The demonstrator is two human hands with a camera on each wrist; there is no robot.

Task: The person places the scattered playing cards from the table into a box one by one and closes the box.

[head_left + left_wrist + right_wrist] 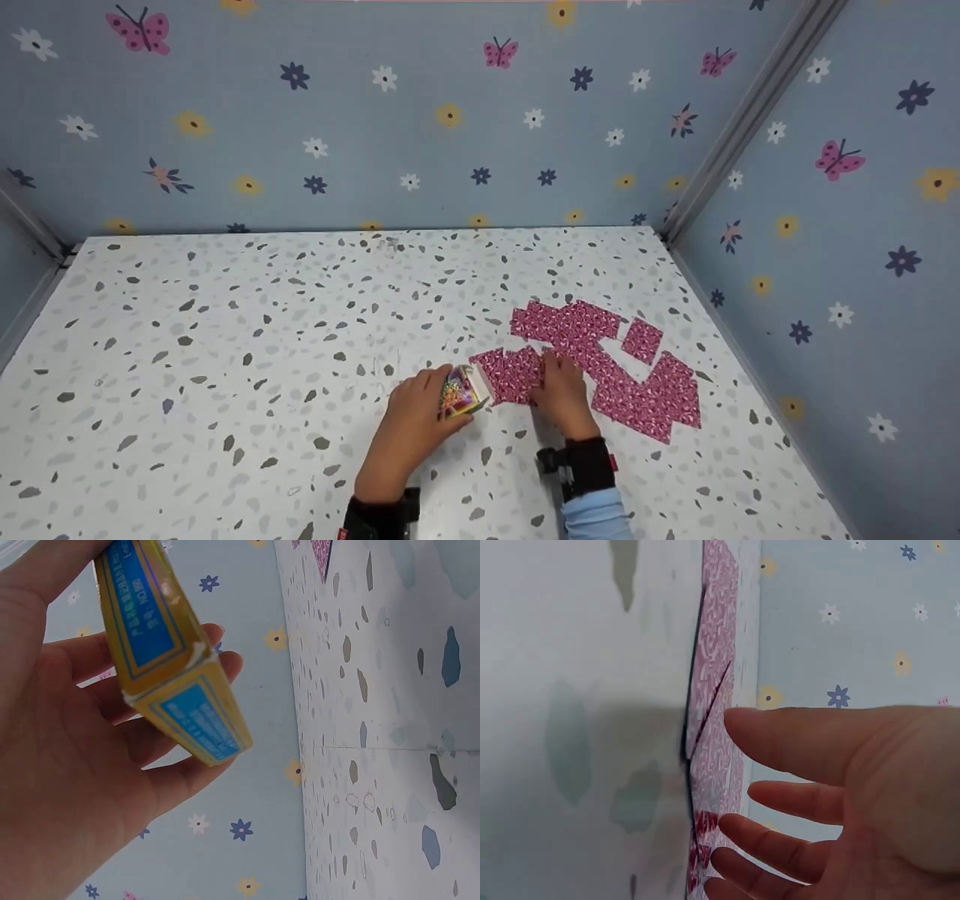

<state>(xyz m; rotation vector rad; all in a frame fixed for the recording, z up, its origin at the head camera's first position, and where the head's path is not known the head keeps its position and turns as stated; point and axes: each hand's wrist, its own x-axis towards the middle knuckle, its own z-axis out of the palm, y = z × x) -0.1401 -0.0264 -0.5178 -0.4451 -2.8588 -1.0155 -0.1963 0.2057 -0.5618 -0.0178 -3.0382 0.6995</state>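
My left hand (409, 424) grips a small card box (460, 393), fingers along one side and thumb along the other. The box has a colourful printed face, and a white flap stands out at its right end. In the left wrist view the yellow box (172, 660) shows blue labels on its edge and end. Beside it lie pink patterned cards (516, 375), face down and overlapping. My right hand (568, 394) is at their right side. In the right wrist view its fingertips (739, 727) are right at the cards (716, 652), fingers fairly straight and spread.
A wider spread of the same pink cards (645, 401) lies to the right and behind, with one separate card (643, 340) near its far edge. The speckled white tabletop (225, 360) meets blue flowered walls (420, 157) at the back and right.
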